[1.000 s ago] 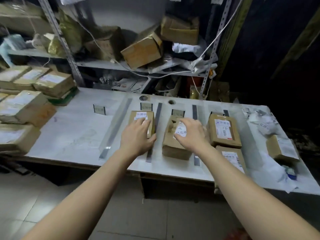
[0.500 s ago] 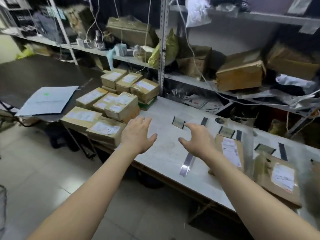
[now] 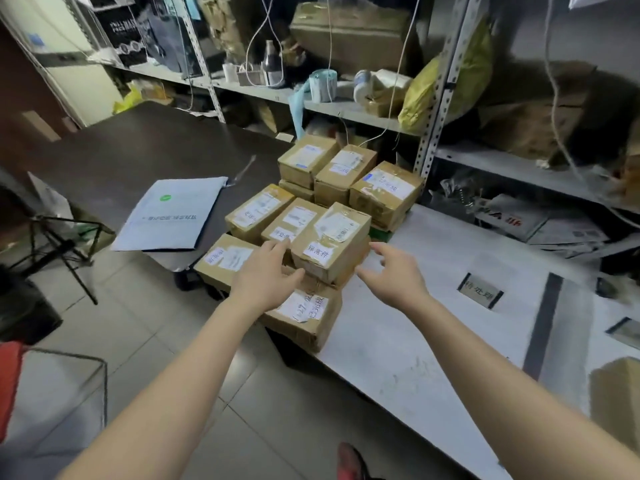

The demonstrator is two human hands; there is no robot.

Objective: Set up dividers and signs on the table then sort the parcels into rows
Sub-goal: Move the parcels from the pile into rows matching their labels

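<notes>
A pile of brown cardboard parcels with white labels sits at the left end of the white table. The nearest upper parcel lies between my hands. My left hand hovers open at its left side, fingers straight, over a lower parcel. My right hand is open just right of the parcel, fingers spread and not touching it. A small sign with dark frame lies flat on the table to the right. A dark divider strip runs beside it.
A metal shelf rack full of boxes, bags and cables stands behind the table. A dark table to the left carries a grey mailer. A tripod stand and a wire frame are on the tiled floor.
My view has swung left from the sorted rows to the parcel pile. Both hands left the parcels in the rows and now reach, holding nothing, toward the pile's nearest upper parcel.
</notes>
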